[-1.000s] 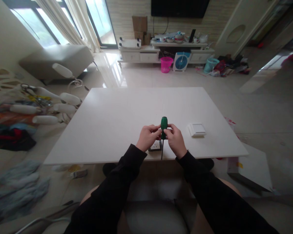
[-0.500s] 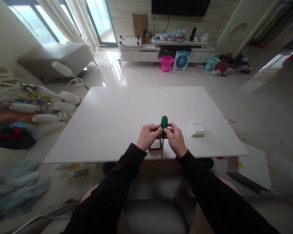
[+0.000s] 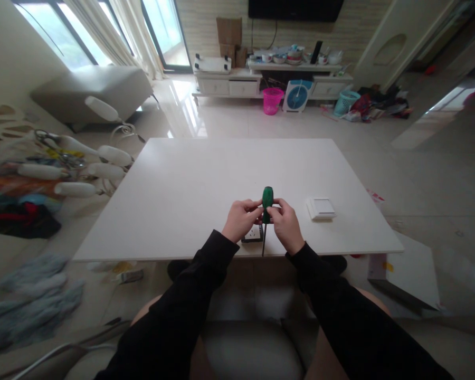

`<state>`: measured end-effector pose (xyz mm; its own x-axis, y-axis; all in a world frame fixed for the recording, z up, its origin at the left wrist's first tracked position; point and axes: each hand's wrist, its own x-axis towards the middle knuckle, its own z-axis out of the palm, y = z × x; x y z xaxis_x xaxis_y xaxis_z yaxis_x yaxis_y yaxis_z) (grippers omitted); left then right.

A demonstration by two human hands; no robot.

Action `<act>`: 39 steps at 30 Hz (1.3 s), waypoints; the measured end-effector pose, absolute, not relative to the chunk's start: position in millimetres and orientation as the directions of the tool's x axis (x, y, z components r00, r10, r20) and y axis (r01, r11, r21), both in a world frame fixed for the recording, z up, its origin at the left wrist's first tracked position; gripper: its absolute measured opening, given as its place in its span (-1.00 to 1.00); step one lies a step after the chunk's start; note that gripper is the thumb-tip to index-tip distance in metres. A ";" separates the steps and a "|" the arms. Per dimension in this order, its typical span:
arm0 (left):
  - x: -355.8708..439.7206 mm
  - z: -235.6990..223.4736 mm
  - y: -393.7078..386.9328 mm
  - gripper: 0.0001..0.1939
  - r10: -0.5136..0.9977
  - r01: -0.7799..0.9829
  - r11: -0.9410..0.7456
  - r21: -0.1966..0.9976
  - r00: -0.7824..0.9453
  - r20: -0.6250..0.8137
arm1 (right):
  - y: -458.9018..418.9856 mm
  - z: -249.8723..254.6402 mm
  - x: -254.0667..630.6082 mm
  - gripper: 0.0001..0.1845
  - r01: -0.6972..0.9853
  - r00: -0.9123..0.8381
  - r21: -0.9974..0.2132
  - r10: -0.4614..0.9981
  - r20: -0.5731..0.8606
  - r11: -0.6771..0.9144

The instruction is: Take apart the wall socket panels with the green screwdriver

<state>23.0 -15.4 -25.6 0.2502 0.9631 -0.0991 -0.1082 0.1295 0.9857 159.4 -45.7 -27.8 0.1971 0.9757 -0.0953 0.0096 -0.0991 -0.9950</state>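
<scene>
A screwdriver (image 3: 267, 197) with a green handle is held between my two hands above the near edge of the white table (image 3: 190, 195). Its thin shaft points down toward me. My left hand (image 3: 242, 219) pinches the handle from the left, and my right hand (image 3: 285, 224) grips it from the right with bent fingers. Just below my left hand, a socket panel (image 3: 253, 234) with a white face and dark rim lies on the table, partly covered by the fingers. To the right of my right hand sits a white square switch-like box (image 3: 321, 208).
White lamp arms (image 3: 114, 155) stand by the table's left edge. A pale box (image 3: 411, 269) is on the floor at the right. Beyond the table are a pink basket (image 3: 272, 101), a blue fan (image 3: 297, 96) and a low cabinet (image 3: 214, 86).
The whole view has shifted slightly. Both hands keep the same hold on the screwdriver, with no clear movement relative to the table.
</scene>
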 end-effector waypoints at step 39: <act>-9.5 -82.4 -13.6 -0.58 0.764 0.833 -0.494 0.249 0.552 -0.333 | -11.3 -95.9 253.9 -0.77 0.846 0.208 -0.493 0.977 -0.044 -0.202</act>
<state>-9.5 -13.6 -82.4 0.5523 0.7641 -0.3333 0.8333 -0.4936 0.2490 253.9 -11.3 -95.9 0.2076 0.9772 -0.0444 0.8462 -0.2022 -0.4930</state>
